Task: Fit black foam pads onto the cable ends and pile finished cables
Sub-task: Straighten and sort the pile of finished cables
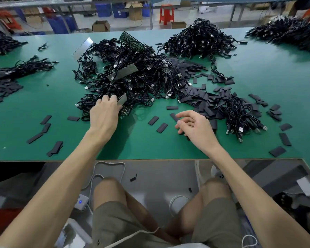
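A big tangle of black cables with metal plug ends lies in the middle of the green table. My left hand reaches into its near edge, fingers curled into the cables beside a grey card; what it holds is hidden. My right hand hovers over loose black foam pads, fingers loosely bent, holding nothing that I can see. A heap of foam pads spreads right of the tangle. A smaller bunch of cables lies to the right of my right hand.
More cable heaps sit at the back right, far right and left. Single foam pads are scattered along the table's front. Green circuit boards poke out of the tangle. The table's front edge runs above my knees.
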